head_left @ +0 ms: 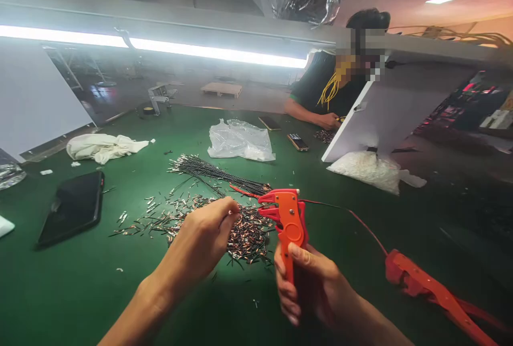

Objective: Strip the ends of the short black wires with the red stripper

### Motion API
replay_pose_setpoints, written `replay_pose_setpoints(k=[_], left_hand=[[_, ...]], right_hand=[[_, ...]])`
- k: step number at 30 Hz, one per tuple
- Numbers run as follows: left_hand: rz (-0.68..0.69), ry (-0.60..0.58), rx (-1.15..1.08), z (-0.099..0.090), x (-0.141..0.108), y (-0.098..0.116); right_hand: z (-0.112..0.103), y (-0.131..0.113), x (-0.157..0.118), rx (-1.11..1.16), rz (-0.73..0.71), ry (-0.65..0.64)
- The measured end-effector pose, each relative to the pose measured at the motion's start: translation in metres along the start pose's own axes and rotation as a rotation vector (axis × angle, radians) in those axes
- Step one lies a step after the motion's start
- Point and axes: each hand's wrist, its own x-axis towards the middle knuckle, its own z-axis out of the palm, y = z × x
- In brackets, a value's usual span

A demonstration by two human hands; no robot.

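In the head view my right hand [315,274] is wrapped round the handle of orange-red wire strippers [289,217], held upright with the jaws facing left. My left hand [208,231] is closed in a pinch just left of those jaws. A thin dark wire [250,207] seems to run from its fingertips to the jaws. Beneath and behind lies a heap of short wire offcuts [250,239] with copper and silvery ends. Beyond it rests a bundle of black wires [220,171]. A second orange tool [433,284] lies at the right, with a thin red-and-black cord [363,221] reaching it.
A black phone [74,207] and white cloth [104,147] lie at the left. A clear plastic bag [240,140] and two phones are farther back. Across the green table [132,282], a person [315,89] handles yellow wires beside a slanted white panel [401,105].
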Motion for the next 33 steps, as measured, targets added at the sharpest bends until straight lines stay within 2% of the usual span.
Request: replay_pose_setpoints(k=[4, 7, 10, 14, 16, 23, 29, 33], left_hand=[[0.052, 0.031, -0.004, 0.0, 0.0, -0.002], [0.03, 0.043, 0.032, -0.002, 0.0, -0.002], [0.015, 0.025, 0.064, -0.004, 0.0, 0.001], [0.066, -0.113, 0.098, 0.0, -0.002, 0.005], [0.087, -0.172, 0.143, 0.003, -0.003, 0.008], [0.122, -0.294, 0.253, 0.011, -0.003, 0.014], [0.153, -0.332, 0.246, 0.011, -0.002, 0.016], [0.159, -0.404, 0.208, 0.018, -0.004, 0.015]], right_hand=[[-0.003, 0.006, 0.001, -0.008, 0.014, -0.085], [-0.007, 0.007, 0.002, -0.001, -0.001, -0.117], [-0.006, 0.002, 0.002, -0.076, -0.087, -0.017], [0.0, -0.011, 0.003, -0.179, -0.272, 0.216], [0.002, -0.016, 0.002, -0.189, -0.321, 0.28], [0.006, -0.018, -0.001, -0.3, -0.301, 0.354], [0.007, -0.014, 0.0, -0.453, -0.33, 0.381], [0.01, -0.015, 0.001, -0.521, -0.364, 0.413]])
